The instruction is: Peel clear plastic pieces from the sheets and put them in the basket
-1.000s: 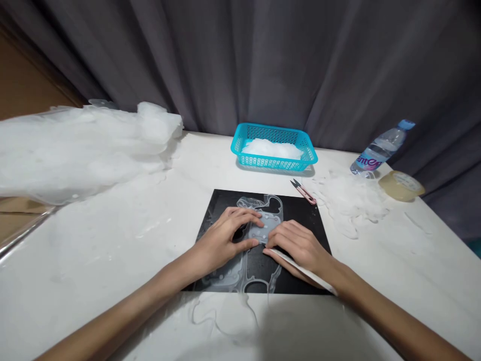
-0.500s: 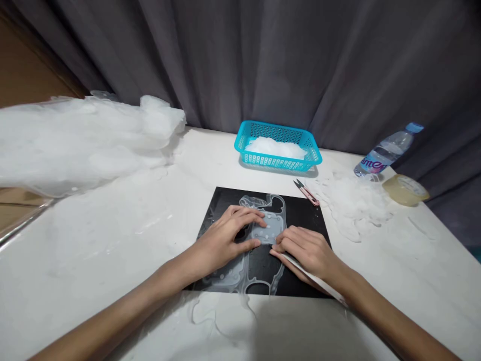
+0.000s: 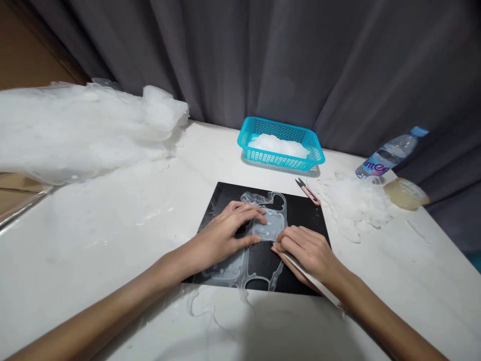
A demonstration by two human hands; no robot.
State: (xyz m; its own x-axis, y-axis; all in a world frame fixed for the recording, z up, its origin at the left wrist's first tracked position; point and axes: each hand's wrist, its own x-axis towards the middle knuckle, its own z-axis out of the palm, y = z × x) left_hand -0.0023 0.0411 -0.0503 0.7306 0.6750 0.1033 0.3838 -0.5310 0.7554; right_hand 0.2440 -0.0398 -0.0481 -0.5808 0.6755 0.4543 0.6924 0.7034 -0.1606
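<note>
A translucent, flexible moulded sheet (image 3: 276,220) with rounded panels and small round dots lies on a black mat (image 3: 304,215). My left hand (image 3: 235,228) is open on it, fingers spread, with fingertips and thumb pressing a rounded panel. At that panel's lower right corner, my right hand (image 3: 306,250) is closed around a slim white-handled tool (image 3: 319,286). Its dark, narrow tip meets the sheet's near edge; the grip hides most of the tool, so its exact kind is unclear. Thin clear trim runs around the sheet and past the mat's front edge.
Behind the mat stands a turquoise basket (image 3: 280,159) with whitish pieces inside. Thread snips (image 3: 310,193) lie by the mat's far right corner. Clear scraps (image 3: 355,205), a water bottle (image 3: 393,154) and a tape roll (image 3: 408,194) are at right. A big translucent heap (image 3: 86,130) occupies the left.
The view has shifted slightly. Both hands keep nearly the same place and grip on the sheet and the white-handled tool.
</note>
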